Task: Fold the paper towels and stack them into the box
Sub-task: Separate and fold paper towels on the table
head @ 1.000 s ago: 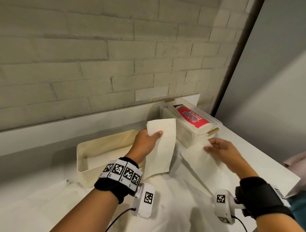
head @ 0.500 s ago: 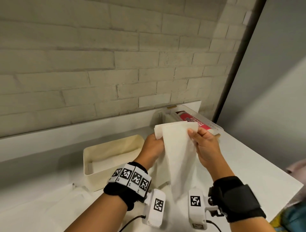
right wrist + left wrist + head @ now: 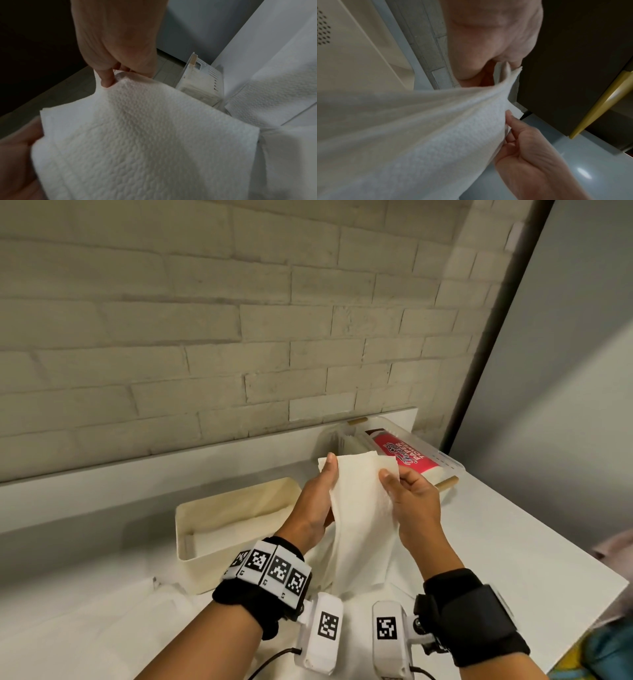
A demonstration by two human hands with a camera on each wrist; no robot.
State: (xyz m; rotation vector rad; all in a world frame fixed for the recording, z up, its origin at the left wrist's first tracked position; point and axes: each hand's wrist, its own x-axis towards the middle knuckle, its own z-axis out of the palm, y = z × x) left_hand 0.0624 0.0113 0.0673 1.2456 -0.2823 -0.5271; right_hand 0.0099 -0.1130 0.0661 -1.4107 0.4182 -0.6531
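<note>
The right hand [image 3: 412,501] has just come over to join the left hand [image 3: 317,501], so both are now pinching the top corners of one paper towel [image 3: 359,508], hanging above the surface [image 3: 513,542]. Each grip is clenching on that sheet. Folding looks to be starting; the cream box [image 3: 219,556] is waiting just left.

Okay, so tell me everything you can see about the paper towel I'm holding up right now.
The paper towel is white with a fine embossed, dimpled texture and looks soft and thin. It is held up in the air above the white table, doubled over in layers, its top edge roughly level and the rest hanging down. The left hand pinches its top left corner and the right hand pinches its top right corner. Its lower end drapes towards more paper towels lying on the table.
</note>
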